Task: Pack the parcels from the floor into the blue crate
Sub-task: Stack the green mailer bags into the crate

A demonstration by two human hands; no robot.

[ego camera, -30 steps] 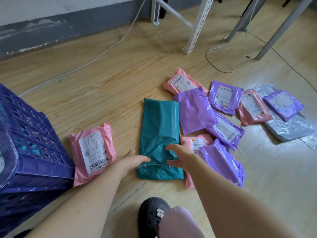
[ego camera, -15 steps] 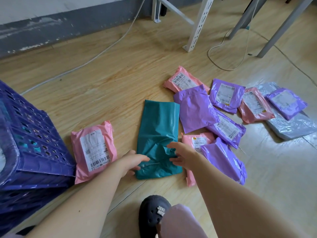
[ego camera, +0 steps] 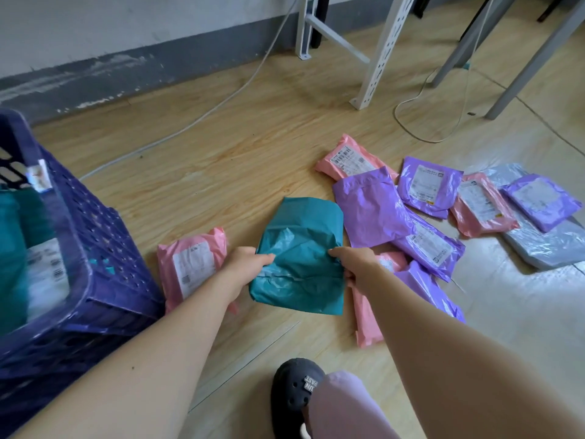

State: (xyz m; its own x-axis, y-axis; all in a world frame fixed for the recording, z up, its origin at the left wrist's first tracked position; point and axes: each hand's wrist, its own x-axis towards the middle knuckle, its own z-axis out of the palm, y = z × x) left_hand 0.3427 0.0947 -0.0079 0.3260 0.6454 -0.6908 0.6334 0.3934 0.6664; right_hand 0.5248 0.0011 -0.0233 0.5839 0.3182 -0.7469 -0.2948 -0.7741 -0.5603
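A teal parcel (ego camera: 300, 248) is raised off the wooden floor at its near end, its plastic crumpled. My left hand (ego camera: 245, 266) grips its left edge and my right hand (ego camera: 354, 264) grips its right edge. The blue crate (ego camera: 95, 248) stands at the left with a teal parcel and a white label visible inside. A pink parcel (ego camera: 193, 264) lies between the crate and my left hand. Several purple parcels (ego camera: 370, 207) and pink parcels (ego camera: 481, 204) lie in a loose pile to the right, partly overlapping, with a grey parcel (ego camera: 550, 245) at the far right.
White metal rack legs (ego camera: 380, 55) and grey table legs (ego camera: 535, 58) stand at the back. A white cable (ego camera: 202, 117) runs along the floor near the wall, and another loops at the back right. My dark shoe (ego camera: 294, 394) is at the bottom centre.
Both hands have closed on the teal parcel's sides and lifted its near end off the floor, folding it shorter. The view has shifted so more of the crate's inside shows.
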